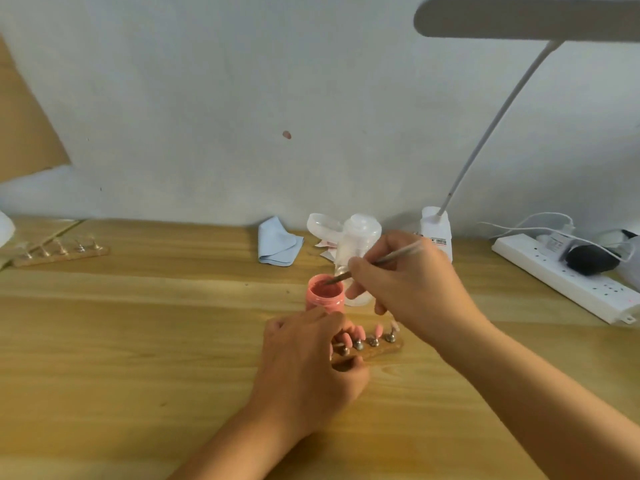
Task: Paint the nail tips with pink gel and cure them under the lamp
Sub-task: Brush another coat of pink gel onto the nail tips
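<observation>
Over the gel jar (pixel 325 293), the right hand (pixel 412 285) pinches a brush (pixel 388 259), loading it; the left hand (pixel 308 358) grips the nail-tip holder (pixel 389 348). Next, probably, comes a steady stroke across one tip.

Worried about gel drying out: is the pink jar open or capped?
Open. The pink jar has no lid on, its contents show, and the brush in the right hand dips into it.

You cannot read any words or numbers here. The white lamp base (pixel 433 225) at the back edge of the desk (pixel 138 341) has a small sticker (pixel 439 241) with dark and red print on it, but the print is too blurry for you to read.
</observation>
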